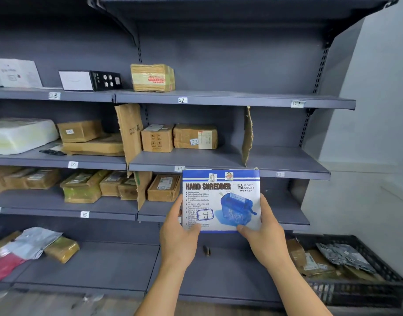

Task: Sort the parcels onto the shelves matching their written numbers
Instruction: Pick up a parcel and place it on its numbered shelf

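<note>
I hold a blue and white box (221, 197) printed "HAND SHREDDER" upright in front of the shelving, with a label reading 11 stuck on its front. My left hand (180, 233) grips its lower left edge and my right hand (262, 233) grips its lower right edge. The top of the box sits just below the front lip of the second shelf (196, 159), beside the shelf tag marked 11 (179, 168). Two brown cartons (179, 137) stand at the back of that bay.
Shelf tags read 03, 02 (182, 100) and 01 on the top shelf, 10, 11 and 12 (280, 174) below, then 15. Cardboard dividers (247, 135) split the bays. A black crate (355, 288) of parcels sits at lower right. Brown cartons and bags fill the left bays.
</note>
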Motion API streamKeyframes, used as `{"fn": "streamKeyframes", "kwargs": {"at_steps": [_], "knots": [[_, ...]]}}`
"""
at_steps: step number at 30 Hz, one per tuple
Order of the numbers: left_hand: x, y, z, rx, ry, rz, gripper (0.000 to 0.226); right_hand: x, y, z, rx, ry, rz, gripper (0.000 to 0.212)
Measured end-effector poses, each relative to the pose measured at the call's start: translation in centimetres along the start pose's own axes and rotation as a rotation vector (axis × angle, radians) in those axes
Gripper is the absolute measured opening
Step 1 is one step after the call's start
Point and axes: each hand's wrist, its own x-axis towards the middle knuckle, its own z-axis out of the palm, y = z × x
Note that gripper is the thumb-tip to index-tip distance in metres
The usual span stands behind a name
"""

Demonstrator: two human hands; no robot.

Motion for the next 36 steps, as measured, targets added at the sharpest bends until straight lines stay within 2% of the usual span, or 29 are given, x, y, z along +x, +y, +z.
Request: {"fn": "streamKeyframes", "kwargs": {"at_steps": [5, 15, 21, 27, 36], "knots": [[1.8, -1.1, -2.5, -0.007, 0.005, 0.011, 0.076, 0.0, -1.5, 2.8, -0.004, -0.001, -0.001, 0.085], [6.7, -2.0, -1.9, -0.028, -0.020, 0.018, 0.074, 4.2, -1.8, 4.6, -0.009, 0.009, 0.018, 0.073], [12.3, -2.1, 0.8, -0.043, -0.044, 0.051, 0.075, 10.2, -0.5, 5.5, 0.007, 0.025, 0.020, 0.076], [19.6, -1.6, 3.5, -0.054, -0.019, 0.103, 0.075, 18.1, -0.7, 6.8, 0.051, 0.020, -0.041, 0.066], [27.8, -1.3, 6.4, -0.036, 0.023, 0.065, 0.071, 27.1, -0.1, 9.2, 0.038, 0.000, -0.072, 0.068]]}}
